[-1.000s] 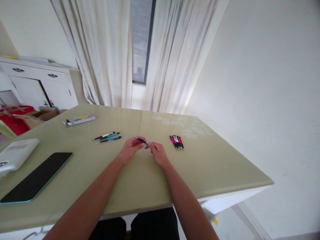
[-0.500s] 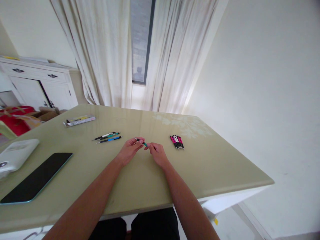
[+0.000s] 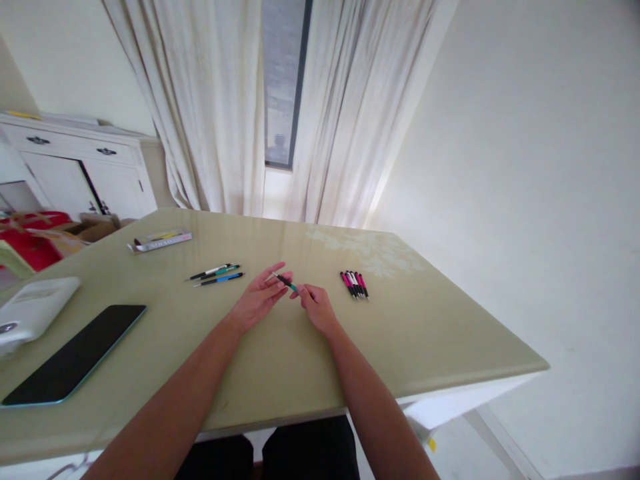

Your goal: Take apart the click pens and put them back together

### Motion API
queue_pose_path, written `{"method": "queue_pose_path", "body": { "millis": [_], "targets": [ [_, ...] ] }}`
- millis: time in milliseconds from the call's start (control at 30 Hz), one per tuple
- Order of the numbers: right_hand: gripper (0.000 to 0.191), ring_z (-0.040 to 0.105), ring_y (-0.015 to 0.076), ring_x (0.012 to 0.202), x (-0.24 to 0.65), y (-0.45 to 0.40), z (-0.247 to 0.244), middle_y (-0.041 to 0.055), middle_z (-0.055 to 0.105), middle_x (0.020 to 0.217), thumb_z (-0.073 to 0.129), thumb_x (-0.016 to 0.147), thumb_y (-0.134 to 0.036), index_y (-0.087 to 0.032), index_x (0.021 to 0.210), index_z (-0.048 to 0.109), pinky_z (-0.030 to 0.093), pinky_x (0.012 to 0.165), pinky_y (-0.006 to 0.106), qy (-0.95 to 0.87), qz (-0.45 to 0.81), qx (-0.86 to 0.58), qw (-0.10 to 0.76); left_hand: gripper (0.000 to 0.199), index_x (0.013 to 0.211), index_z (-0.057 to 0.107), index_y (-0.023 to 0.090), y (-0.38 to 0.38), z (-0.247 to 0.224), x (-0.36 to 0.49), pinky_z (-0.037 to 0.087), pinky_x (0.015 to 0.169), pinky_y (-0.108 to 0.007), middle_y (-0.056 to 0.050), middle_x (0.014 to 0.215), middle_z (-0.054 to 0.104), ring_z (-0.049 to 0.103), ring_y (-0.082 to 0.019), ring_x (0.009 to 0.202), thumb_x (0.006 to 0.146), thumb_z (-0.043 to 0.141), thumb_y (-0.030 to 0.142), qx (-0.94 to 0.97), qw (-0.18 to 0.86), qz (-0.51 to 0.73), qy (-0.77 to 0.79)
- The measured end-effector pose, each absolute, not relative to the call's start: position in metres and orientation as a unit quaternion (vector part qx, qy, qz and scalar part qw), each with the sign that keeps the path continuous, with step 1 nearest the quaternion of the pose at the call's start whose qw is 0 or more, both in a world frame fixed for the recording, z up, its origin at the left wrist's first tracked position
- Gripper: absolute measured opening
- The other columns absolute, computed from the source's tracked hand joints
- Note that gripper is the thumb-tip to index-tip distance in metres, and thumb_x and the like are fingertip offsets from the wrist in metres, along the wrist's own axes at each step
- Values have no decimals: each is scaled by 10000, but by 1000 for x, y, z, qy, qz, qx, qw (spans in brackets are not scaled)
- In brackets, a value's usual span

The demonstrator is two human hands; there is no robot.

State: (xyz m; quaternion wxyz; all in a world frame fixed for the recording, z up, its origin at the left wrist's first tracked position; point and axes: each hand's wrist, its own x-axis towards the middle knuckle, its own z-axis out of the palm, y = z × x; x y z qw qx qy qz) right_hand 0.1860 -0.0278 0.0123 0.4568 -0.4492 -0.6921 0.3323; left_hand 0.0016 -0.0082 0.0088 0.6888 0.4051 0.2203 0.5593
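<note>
Far L, a white cabinet (image 3: 117,173) w/ dark handles stands behind a red bag (image 3: 35,243) & a cardboard box (image 3: 97,231), both off the L side of a pale-green bench (image 3: 425,347). On the bench's L end: a white item (image 3: 43,303), cut off by the edge of view; a black slab (image 3: 77,353) w/ teal rim, lying just R of it; &, farther back, a lettered packet (image 3: 167,244) w/ smthg yellow showing. Next along, three pens (image 3: 220,280) lie close tog. at a slant: white/blk, green/blk, blue/blk. Cream curtains (image 3: 220,107) frame a narrow window (image 3: 281,87) in bkgd. At ctr, a person's L hand (image 3: 255,299), its grip loosely spread, index finger out, sits behind the dark end of a green-and-black pen (image 3: 285,281); can't tell how firmly, if at all, the thumb bears on it. The pen is held clear of the bench, tilted, tip up & to the L, btwn the two hands. R hand (image 3: 317,307) has its grip pinching the green end, thumb vs. fingers. Farther R, pink & white pens (image 3: 354,283) w/ blk ends lie side by side in a tight row, near a pale leaf pattern (image 3: 373,250) on the benchtop.
</note>
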Motion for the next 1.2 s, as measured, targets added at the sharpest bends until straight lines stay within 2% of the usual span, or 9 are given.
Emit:
{"method": "queue_pose_path", "body": {
  "millis": [200,367,533,700,800,867,967,1100,1200],
  "targets": [
    [535,389,112,513,186,-28,12,-37,438,552,466,983,-579,-161,868,779,296,523,232,-692,321,-461,454,329,974,746,208,-6,7,3,527,859,-270,-14,952,745,686,-140,918,706,900,319,386,662,581,274],
    [527,397,114,507,186,-26,11,-37,440,546,456,991,-563,-161,877,777,302,522,232,-688,320,-464,457,590,1254,678,273,-8,10,3,509,937,-307,-48,1182,731,664,-178,1097,706,895,267,397,673,573,247],
    [530,420,116,516,186,-27,11,-31,457,552,455,995,-558,-162,862,783,308,528,234,-700,300,-471,444,360,990,744,212,-6,7,4,515,861,-295,-38,1017,748,681,-172,975,701,897,364,386,642,589,303],
    [531,410,113,509,186,-28,12,-36,445,548,454,996,-559,-159,868,778,315,529,233,-690,306,-472,455,593,1250,667,274,-5,6,3,504,941,-313,-54,1203,726,654,-186,1115,704,899,274,395,666,581,252],
    [528,406,110,503,186,-28,12,-39,443,542,456,994,-556,-156,867,777,311,524,229,-693,306,-472,451,432,1108,712,223,-5,5,4,514,881,-297,-46,1074,744,678,-173,1008,729,885,337,391,661,573,285],
    [531,404,109,501,186,-27,12,-40,441,539,449,996,-552,-153,870,777,310,523,227,-696,309,-469,446,462,1110,709,217,-5,4,4,508,871,-282,-39,1020,750,681,-159,969,702,903,311,388,659,575,289],
    [531,402,107,506,186,-27,12,-41,439,542,442,1000,-544,-150,872,776,308,527,224,-696,313,-467,445,601,1238,666,257,-6,5,5,499,922,-285,-43,1156,733,662,-161,1060,688,902,203,386,668,584,251],
    [519,412,106,520,186,-28,13,-38,452,555,453,998,-538,-157,865,778,307,537,223,-700,305,-471,442,347,1041,723,201,-6,7,5,512,856,-275,-37,1034,736,667,-151,968,738,879,269,359,674,585,274],
    [512,408,105,516,185,-29,14,-40,454,553,460,993,-537,-156,868,779,309,536,223,-702,307,-469,440,411,1057,718,206,-7,9,4,504,884,-271,-45,1051,744,661,-151,996,697,909,257,356,677,588,263]
  ]
}}
